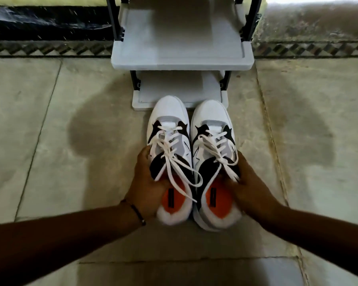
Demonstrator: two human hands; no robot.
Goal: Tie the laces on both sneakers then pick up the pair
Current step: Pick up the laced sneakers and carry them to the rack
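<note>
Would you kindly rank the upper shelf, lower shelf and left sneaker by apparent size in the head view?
1. Upper shelf
2. Left sneaker and lower shelf look similar; the sneaker is nearer and covers part of the shelf, so unranked.

At twelve o'clock your way is blocked: the grey plastic two-tier shoe rack (182,62) stands just past the toes of the white-and-black sneakers (191,162), its lower shelf (180,91) nearly touching them. At nine and three o'clock you have open tiled stone floor (39,131), and at six too.
</note>
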